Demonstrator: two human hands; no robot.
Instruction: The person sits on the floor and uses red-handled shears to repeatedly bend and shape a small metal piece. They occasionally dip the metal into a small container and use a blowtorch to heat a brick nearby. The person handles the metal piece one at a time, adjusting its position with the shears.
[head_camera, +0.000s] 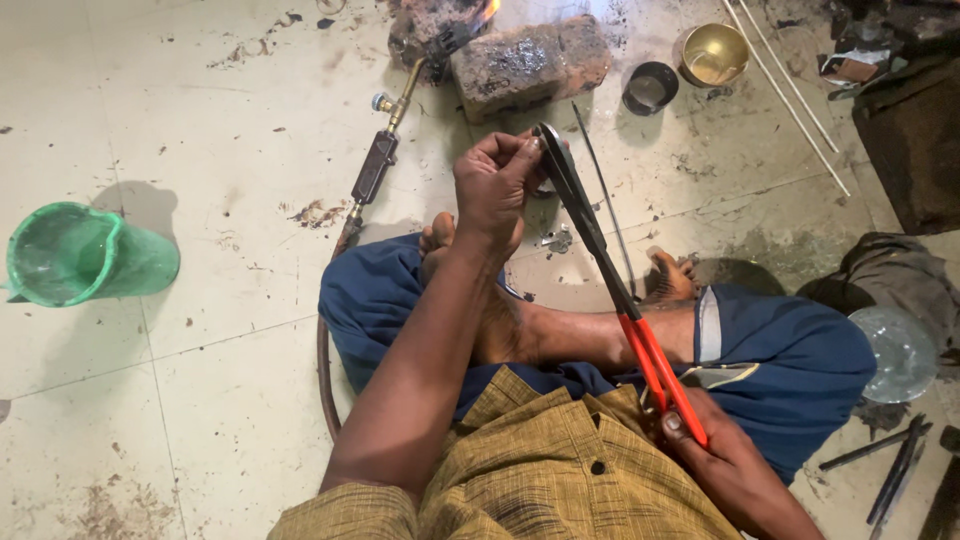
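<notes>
The long snips (610, 275) run on a slant, their dark blades up and away from the person, their red handles low and toward the right hip. The left hand (495, 180) is pinched narrow at the blade tips, where whatever it holds is too small to tell. The right hand (715, 455) is closed around the red handles. The tool hangs over crossed bare legs above the tiled floor (200, 380). Beyond the tips lie a brick (530, 60) and a gas torch (385, 150); a green jug (85, 255) lies well apart to the left.
</notes>
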